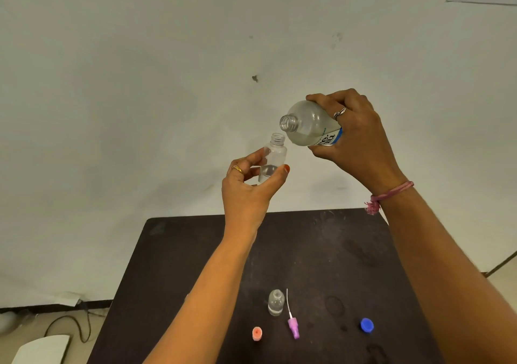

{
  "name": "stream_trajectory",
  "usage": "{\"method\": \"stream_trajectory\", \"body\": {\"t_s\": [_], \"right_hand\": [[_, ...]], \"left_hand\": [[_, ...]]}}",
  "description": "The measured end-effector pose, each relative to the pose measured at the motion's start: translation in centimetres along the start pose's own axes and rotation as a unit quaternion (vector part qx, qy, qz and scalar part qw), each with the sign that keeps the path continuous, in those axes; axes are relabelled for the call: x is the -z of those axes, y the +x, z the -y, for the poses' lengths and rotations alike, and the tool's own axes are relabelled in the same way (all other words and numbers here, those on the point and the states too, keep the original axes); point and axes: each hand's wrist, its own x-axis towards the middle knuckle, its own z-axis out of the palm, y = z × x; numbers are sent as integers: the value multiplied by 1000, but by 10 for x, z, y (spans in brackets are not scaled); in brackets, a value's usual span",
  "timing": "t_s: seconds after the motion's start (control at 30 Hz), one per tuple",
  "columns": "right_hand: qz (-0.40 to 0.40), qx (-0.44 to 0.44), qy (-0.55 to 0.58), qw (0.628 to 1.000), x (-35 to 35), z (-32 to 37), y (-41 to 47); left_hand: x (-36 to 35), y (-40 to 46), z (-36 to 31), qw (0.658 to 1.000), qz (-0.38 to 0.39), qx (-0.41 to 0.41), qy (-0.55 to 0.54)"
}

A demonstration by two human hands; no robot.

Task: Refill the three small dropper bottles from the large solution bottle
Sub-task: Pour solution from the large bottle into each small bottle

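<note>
My left hand [247, 189] grips a small clear bottle [272, 158] upright and uncapped, with a little clear liquid at its bottom. My right hand [356, 137] holds the large clear solution bottle [309, 124] tilted, its open mouth pointing left just above and to the right of the small bottle's mouth. No stream of liquid shows between them. Both bottles are raised well above the dark table [195, 252]. A second small open bottle [276, 302] with some liquid stands on the table.
On the table near its front lie a purple spray cap with a white tube [292, 326], an orange-pink cap [256, 333] and a blue cap [367, 324]. A pale wall stands behind. A cable and a white object [42, 348] lie on the floor at left.
</note>
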Motion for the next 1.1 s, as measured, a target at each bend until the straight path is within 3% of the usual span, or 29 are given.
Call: {"method": "stream_trajectory", "body": {"t_s": [1.1], "right_hand": [[-12, 44, -19, 999, 0, -11, -5]], "left_hand": [[-8, -5, 4, 1000, 2, 5, -2]]}}
